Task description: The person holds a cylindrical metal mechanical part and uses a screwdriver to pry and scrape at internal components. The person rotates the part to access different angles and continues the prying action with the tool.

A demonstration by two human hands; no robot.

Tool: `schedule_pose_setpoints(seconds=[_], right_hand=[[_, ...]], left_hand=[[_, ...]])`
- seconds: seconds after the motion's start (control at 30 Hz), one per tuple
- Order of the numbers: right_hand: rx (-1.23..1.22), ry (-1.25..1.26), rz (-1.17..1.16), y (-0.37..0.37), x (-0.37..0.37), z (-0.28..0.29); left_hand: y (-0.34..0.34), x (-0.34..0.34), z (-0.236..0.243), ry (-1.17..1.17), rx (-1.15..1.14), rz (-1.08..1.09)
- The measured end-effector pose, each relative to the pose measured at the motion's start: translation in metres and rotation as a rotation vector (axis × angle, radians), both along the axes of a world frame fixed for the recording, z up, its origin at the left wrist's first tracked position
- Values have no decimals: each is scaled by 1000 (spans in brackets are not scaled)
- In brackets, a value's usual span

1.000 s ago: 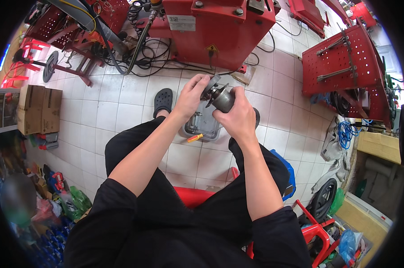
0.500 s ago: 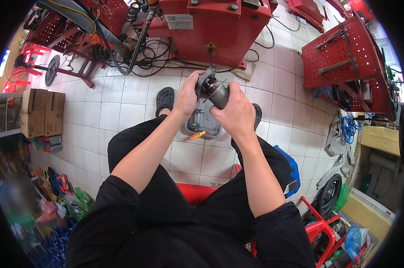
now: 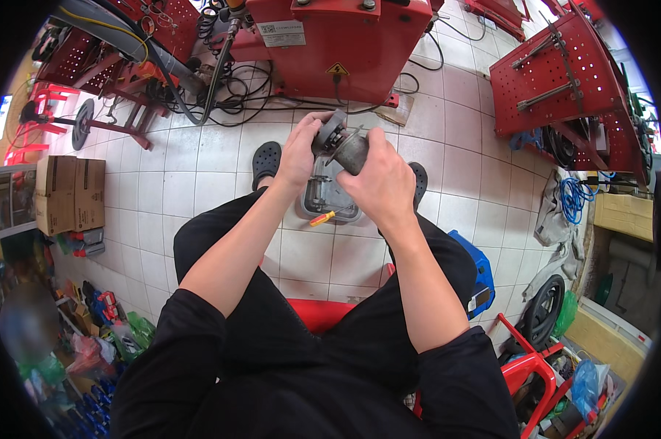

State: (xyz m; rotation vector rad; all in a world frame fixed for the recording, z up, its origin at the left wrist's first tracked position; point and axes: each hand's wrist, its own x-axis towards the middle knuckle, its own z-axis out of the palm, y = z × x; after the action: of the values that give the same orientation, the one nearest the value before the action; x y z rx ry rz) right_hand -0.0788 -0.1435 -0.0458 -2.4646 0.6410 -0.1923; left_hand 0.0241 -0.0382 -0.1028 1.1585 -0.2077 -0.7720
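Above a grey plastic tray (image 3: pixel 308 214) on the floor, both of my hands hold parts of what looks like a small motor. My left hand (image 3: pixel 298 152) is closed around a dark grey cast housing (image 3: pixel 332 132). The fingers of my right hand (image 3: pixel 383 178) wrap round a cylindrical metal motor casing (image 3: pixel 353 152), tilted with its rim toward the housing. Dark inner parts show between the two pieces; whether they touch, I cannot tell. Metal parts (image 3: pixel 317 192) lie in the tray. A screwdriver (image 3: pixel 322 219) with a yellow and red handle rests across its near edge.
A red machine (image 3: pixel 330 55) stands ahead, black cables (image 3: pixel 235 102) on the floor beside it. Red perforated benches (image 3: pixel 557 88) flank it. Cardboard boxes (image 3: pixel 71 194) are at left. A blue case (image 3: pixel 479 274) and a red stool (image 3: pixel 531 377) are on the right.
The view has shifted slightly. The housing and casing have turned a little in my hands, and the casing's rim shows more clearly. Both hands keep their hold.
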Motion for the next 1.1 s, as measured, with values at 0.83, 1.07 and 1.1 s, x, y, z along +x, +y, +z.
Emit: schedule_pose_setpoints(seconds=[0.83, 1.07, 1.1], right_hand=[[-84, -36, 22, 4, -4, -2], [-115, -43, 20, 6, -4, -3], [-118, -44, 20, 5, -4, -3]], left_hand=[[0, -4, -15, 315, -158, 58], [-1, -6, -9, 384, -186, 60], [-1, -5, -10, 387, -187, 58]])
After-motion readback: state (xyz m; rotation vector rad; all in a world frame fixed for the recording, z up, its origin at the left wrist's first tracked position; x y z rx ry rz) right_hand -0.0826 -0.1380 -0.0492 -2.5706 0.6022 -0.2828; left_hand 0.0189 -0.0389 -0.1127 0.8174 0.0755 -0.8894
